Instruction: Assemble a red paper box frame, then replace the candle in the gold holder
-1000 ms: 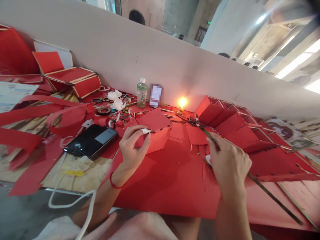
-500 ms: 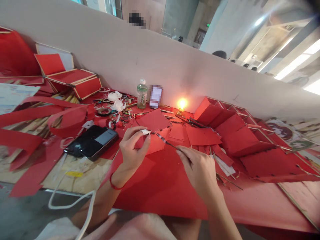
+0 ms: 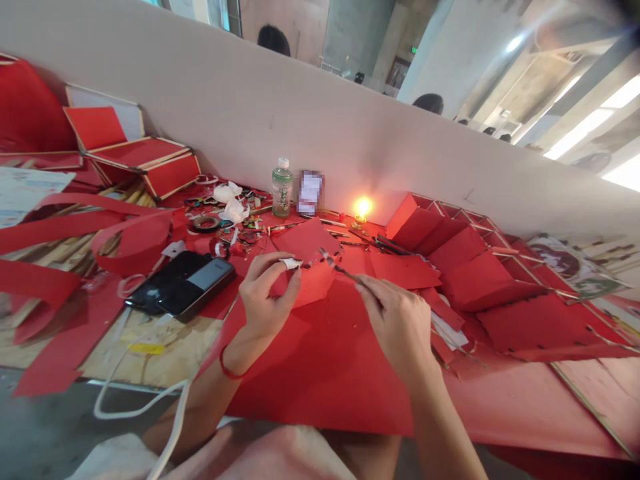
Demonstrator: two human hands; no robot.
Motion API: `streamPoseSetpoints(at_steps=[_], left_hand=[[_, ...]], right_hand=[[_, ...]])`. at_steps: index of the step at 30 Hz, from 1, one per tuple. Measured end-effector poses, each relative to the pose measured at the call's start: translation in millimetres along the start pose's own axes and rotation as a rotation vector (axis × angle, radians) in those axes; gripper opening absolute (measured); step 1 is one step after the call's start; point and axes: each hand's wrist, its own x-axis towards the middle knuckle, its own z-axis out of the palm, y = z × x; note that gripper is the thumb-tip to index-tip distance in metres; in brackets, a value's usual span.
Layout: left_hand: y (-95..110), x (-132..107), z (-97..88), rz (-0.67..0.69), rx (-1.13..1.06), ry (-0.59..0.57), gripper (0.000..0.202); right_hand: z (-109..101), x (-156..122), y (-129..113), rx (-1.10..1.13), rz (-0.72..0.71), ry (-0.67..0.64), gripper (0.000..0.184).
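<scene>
Red card panel (image 3: 315, 290) sits near the far edge of the table (image 3: 505, 407), pinched by the left hand (image 3: 265, 293); the right hand (image 3: 397, 320) grips a thin dark stick (image 3: 340, 268), tip just over the panel.

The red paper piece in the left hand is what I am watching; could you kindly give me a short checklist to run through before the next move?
Left hand on the red paper piece: ok, its fingers pinch it beside a small white tab.
Right hand on the thin dark stick: ok, pinched in its fingertips.
Stick tip touching the paper: cannot tell; it sits over the piece's upper edge.
Lit flame: not ok, it burns in a small lamp close to loose red sheets.
</scene>
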Motion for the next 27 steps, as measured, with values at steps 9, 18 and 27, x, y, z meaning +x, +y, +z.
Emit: streamPoseSetpoints(at_steps=[9,18,27], left_hand=[[0,0,-3.2,0.014,-0.001,-0.006,0.006],[0,5,-1.5,0.084,0.073,0.005,0.006],[6,14,2.2,0.168,0.19,-0.024,0.02]], right_hand=[[-30,27,125,-0.3,0.798,0.112,0.041],[30,26,76,0.615,0.342,0.144,0.038],[47,47,-7,0.944,0.236,0.051,0.022]])
